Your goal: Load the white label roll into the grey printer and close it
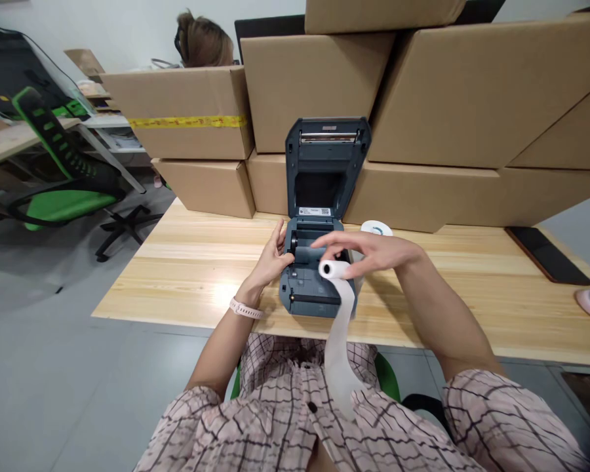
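A dark grey label printer (305, 278) lies on the wooden table with its lid (327, 157) raised and tilted back. My left hand (271, 257) grips the printer's left edge, its thumb on the rim of the open bay and its fingers along the outer side. Over the right part of the bay, my right hand (364, 252) holds a small white paper roll (338, 269) with a dark hole at its core. From the roll a loose paper strip (337, 347) hangs over the table's front edge down to my lap. The thumb is at the roll's right end; some fingertips are hidden.
Stacked cardboard boxes (314, 85) line the back of the wooden table (177, 262). Behind the right hand lies a white round roll (376, 228). A dark phone-like slab (545, 254) is at the right. A green chair (69, 200) and another person's head (204, 40) are beyond.
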Available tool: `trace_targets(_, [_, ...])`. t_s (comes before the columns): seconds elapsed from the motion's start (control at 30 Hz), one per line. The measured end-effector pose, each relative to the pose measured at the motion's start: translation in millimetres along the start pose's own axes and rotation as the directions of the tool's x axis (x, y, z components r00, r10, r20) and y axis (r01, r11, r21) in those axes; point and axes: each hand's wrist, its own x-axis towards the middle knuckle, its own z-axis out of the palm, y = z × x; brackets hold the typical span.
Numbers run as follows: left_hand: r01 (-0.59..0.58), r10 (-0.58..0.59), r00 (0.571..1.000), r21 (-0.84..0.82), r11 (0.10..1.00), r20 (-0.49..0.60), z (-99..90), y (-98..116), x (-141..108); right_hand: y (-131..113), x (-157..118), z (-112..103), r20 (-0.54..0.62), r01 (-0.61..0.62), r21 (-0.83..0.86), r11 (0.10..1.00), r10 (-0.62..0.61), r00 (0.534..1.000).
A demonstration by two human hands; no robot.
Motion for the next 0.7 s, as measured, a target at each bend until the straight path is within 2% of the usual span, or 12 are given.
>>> trace_targets(0.07, [0.016,-0.016,0.999,0.0,1.0,-0.028,2.6,3.1,-1.1,6.0,-38.5,1.5,-0.122,0.082,0.132,0.988,-0.066,0.99])
trace_targets(0.13, [0.032,-0.031,0.998,0.014,0.999,-0.058,5.6,7.0,-2.3,15.9,-82.9,3.1,-0.273,0.051,0.154,0.987,-0.007,0.962])
trace_targets(0.23, [0.027,-0.025,0.997,0.036,0.999,-0.069,8.8,11.3,-3.2,35.5,-138.6,6.3,-0.41,-0.177,0.088,0.98,0.198,0.89])
trace_targets(0.3, [0.008,-0.005,0.998,0.036,0.999,-0.057,9.3,11.9,-2.9,50.3,-158.0,10.7,-0.477,-0.332,0.139,0.933,0.357,0.803])
trace_targets(0.37, [-0.012,0.014,0.999,0.034,0.999,-0.041,8.8,11.4,-2.2,64.8,-164.2,16.9,-0.512,-0.416,0.246,0.875,0.482,0.711])
trace_targets(0.43, [-0.022,0.023,0.999,0.038,0.999,-0.028,8.0,10.9,-1.8,76.5,-163.9,22.0,-0.509,-0.438,0.315,0.842,0.54,0.67])
trace_targets(0.53, [-0.007,0.008,1.0,0.047,0.999,-0.02,7.6,11.9,-2.1,84.1,-163.2,20.1,-0.521,-0.405,0.324,0.855,0.518,0.678])
trace_targets(0.63, [-0.001,0.003,1.0,0.054,0.999,-0.028,8.0,13.9,-2.7,80.4,-159.1,4.7,-0.567,-0.361,0.285,0.888,0.46,0.684])
trace_targets(0.7, [-0.009,0.01,1.0,0.065,0.998,-0.025,8.1,14.5,-2.8,76.5,-146.7,-8.4,-0.563,-0.382,0.251,0.89,0.455,0.69])
